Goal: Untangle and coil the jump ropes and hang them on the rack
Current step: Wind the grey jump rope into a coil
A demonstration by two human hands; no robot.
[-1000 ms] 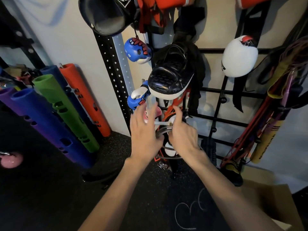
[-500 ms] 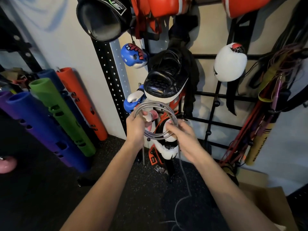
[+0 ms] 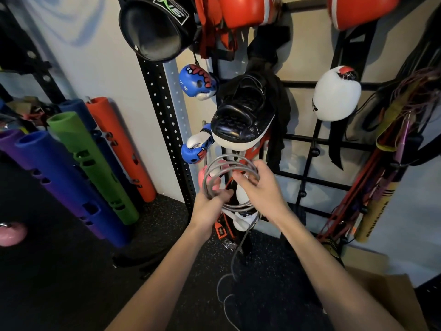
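Loosely coiled, the jump rope [image 3: 239, 166] is gripped by left hand [image 3: 208, 206] and right hand [image 3: 260, 190]; its tail blurs out below.

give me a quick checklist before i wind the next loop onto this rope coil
1. Left hand grips the coil at its lower left: ok.
2. Right hand curls over the coil's right side: ok.
3. Loops lie together in one round bundle: ok.
4. Tail wound in: not ok, it hangs from the coil and curls on the floor.
5. Tail free of knots: cannot tell, too thin and blurred.
6. Free spot on the rack for hanging: cannot tell.
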